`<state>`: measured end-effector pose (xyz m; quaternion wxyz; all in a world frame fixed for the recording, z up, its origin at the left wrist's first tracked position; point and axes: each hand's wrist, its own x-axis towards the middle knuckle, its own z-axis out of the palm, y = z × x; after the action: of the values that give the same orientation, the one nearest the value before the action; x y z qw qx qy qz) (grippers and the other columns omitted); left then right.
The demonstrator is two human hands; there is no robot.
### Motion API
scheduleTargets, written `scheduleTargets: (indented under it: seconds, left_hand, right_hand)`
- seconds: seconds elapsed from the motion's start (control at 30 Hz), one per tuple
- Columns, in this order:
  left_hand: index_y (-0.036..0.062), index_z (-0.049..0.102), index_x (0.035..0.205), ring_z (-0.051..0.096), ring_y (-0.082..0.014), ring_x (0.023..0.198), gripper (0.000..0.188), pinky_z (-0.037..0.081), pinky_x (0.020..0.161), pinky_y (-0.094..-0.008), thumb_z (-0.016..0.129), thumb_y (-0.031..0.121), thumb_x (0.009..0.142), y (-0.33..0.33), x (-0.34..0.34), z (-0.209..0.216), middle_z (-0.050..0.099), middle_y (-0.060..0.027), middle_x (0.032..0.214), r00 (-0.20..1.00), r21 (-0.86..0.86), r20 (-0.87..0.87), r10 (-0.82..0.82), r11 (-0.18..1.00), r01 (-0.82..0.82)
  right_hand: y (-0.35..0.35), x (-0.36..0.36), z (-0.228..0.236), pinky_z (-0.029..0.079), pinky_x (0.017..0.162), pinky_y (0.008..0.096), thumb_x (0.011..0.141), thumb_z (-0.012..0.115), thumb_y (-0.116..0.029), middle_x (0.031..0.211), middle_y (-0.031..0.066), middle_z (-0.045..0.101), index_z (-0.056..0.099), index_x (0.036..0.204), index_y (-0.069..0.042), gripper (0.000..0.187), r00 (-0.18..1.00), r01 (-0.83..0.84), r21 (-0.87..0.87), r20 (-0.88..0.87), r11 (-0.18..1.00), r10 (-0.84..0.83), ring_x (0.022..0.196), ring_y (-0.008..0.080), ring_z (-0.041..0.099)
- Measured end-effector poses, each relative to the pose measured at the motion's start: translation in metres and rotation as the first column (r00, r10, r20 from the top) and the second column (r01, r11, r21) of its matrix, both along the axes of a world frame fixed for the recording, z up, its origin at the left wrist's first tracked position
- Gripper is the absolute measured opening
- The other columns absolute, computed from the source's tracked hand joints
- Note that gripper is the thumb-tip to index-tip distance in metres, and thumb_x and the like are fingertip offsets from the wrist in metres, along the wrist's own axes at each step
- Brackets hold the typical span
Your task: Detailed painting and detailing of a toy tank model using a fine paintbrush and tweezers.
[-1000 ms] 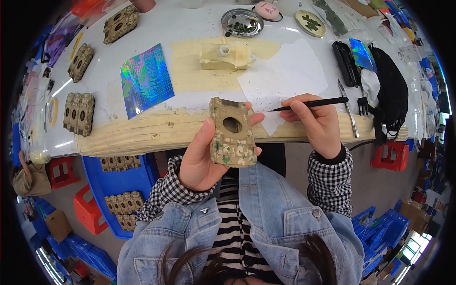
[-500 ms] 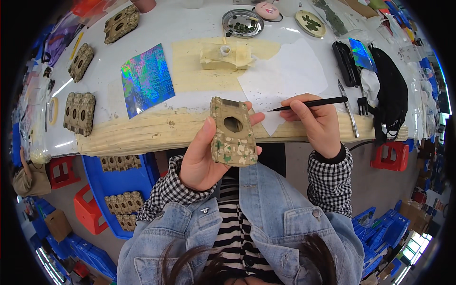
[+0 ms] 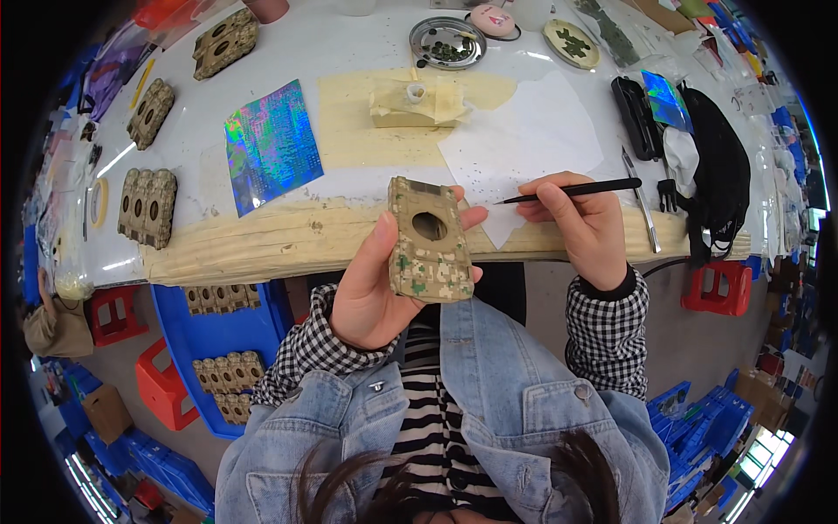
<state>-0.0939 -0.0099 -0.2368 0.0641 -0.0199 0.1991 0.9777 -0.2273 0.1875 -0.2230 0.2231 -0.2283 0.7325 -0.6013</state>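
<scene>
My left hand (image 3: 371, 284) is closed around a camouflage-patterned model tank hull (image 3: 428, 272), holding it above the table's front edge. The hull has a round hole in its upper face, and its lower end tilts toward me. In my right hand (image 3: 587, 231) are black pointed tweezers (image 3: 576, 189), gripped between thumb and fingers, with the tip pointing left toward the hull but apart from it. Under the tip lies a white paper sheet (image 3: 524, 144) scattered with tiny dark specks. Whether the tip holds a speck is too small to tell.
Left of centre lies a shiny holographic sheet (image 3: 273, 147). A taped block (image 3: 417, 106) stands ahead, behind it a metal dish (image 3: 447, 44) of small dark parts. More hulls (image 3: 147, 208) sit at left and on a blue tray (image 3: 183, 341). A metal tool (image 3: 644, 205) lies right.
The hull's lower end has tipped up very slightly in my left hand. My right hand and the tweezers have barely moved.
</scene>
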Motion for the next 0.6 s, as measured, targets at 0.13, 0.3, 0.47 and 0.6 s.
scheduleTargets:
  seconds: [0.13, 0.3, 0.47, 0.6]
  left_hand:
    - [0.0056, 0.019, 0.146, 0.024, -0.0314, 0.14, 0.06, 0.044, 0.1, -0.0504, 0.031, 0.044, 0.1, 0.0003, 0.0001, 0.001, 0.028, -0.0108, 0.149, 1.0, 0.006, 0.01, 0.003, 1.0, -0.003]
    - [0.0054, 0.02, 0.145, 0.025, -0.0311, 0.139, 0.06, 0.044, 0.1, -0.0504, 0.031, 0.043, 0.101, -0.0004, -0.0002, 0.0013, 0.028, -0.0107, 0.149, 1.0, -0.002, 0.014, -0.002, 1.0, 0.003]
    - [0.0052, 0.02, 0.145, 0.025, -0.0303, 0.139, 0.06, 0.044, 0.1, -0.0499, 0.03, 0.044, 0.101, -0.001, -0.0004, 0.0035, 0.029, -0.0101, 0.148, 1.0, -0.005, 0.023, -0.004, 1.0, 0.005]
    - [0.0052, 0.02, 0.146, 0.025, -0.0301, 0.139, 0.06, 0.044, 0.1, -0.0496, 0.03, 0.044, 0.101, -0.0013, -0.0004, 0.0028, 0.028, -0.01, 0.149, 1.0, 0.003, 0.017, -0.008, 1.0, 0.008]
  right_hand:
    - [-0.0006, 0.0009, 0.001, 0.053, 0.072, 0.0242, 0.098, 0.051, -0.019, 0.089, 0.0114, 0.067, 0.063, 0.099, 0.007, 0.028, 1.0, 0.02, 0.001, -0.005, 1.0, -0.02, 0.08, 0.0151, 0.067]
    - [-0.002, 0.0016, 0.0025, 0.053, 0.073, 0.024, 0.096, 0.056, -0.018, 0.086, 0.0102, 0.067, 0.065, 0.097, 0.007, 0.027, 0.997, 0.063, -0.03, 0.046, 0.998, -0.062, 0.079, 0.0134, 0.066]
    - [-0.0004, 0.0007, 0.0037, 0.053, 0.073, 0.024, 0.096, 0.055, -0.018, 0.086, 0.0102, 0.067, 0.064, 0.097, 0.007, 0.027, 0.997, 0.065, -0.027, 0.046, 0.998, -0.064, 0.079, 0.0135, 0.066]
    - [0.0011, 0.0004, 0.0048, 0.054, 0.073, 0.0244, 0.096, 0.055, -0.018, 0.086, 0.0107, 0.068, 0.064, 0.098, 0.007, 0.027, 0.997, 0.077, -0.021, 0.031, 0.997, -0.076, 0.08, 0.0142, 0.066]
